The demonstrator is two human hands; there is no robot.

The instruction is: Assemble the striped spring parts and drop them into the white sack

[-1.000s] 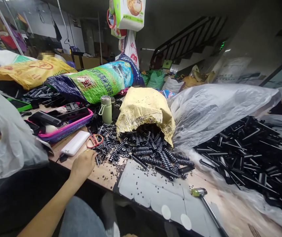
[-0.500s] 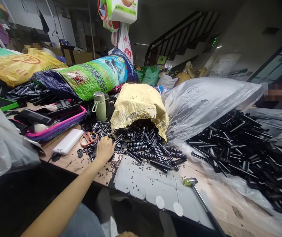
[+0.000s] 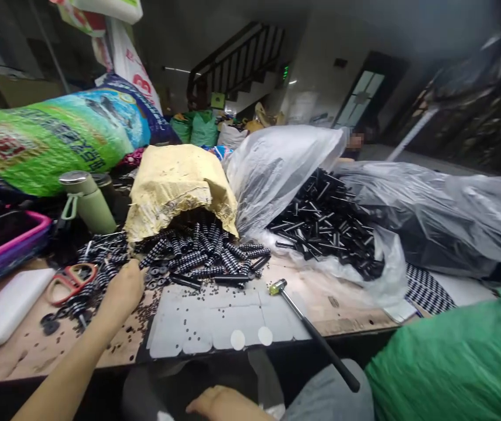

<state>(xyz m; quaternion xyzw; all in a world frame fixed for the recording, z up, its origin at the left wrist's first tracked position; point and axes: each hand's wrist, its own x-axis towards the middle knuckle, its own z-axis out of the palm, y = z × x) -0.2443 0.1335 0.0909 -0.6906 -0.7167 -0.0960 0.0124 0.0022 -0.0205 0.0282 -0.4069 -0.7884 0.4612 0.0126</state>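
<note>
My left hand (image 3: 126, 285) is at the edge of a heap of small black parts (image 3: 109, 270), its fingers curled together and turned away from view. Whatever they pinch is hidden. Beside it lie black rubber washers (image 3: 156, 275) and orange-handled scissors (image 3: 71, 283). Black-and-white checked rods (image 3: 193, 260) spill from a torn yellow sack (image 3: 180, 175) just beyond. Low in front of my lap is my right hand (image 3: 228, 403), below the table edge, its fingers mostly hidden. A hammer (image 3: 307, 327) with a yellow-green tip rests across the table's front edge, apart from both hands.
Grey-white sheet (image 3: 215, 313) dotted with tiny dark pieces covers the table's front. On the left are a white power bank (image 3: 9, 304), pink-rimmed basket (image 3: 40, 225) and green flask (image 3: 90, 202). Right: plastic bag (image 3: 285, 169), black tubes (image 3: 325, 222), green sack (image 3: 456, 362). Another person sits beyond.
My view has swung to the right, so the table's contents sit further left. My left hand stays at the small parts. More of my right hand now shows, and the green sack has come into view.
</note>
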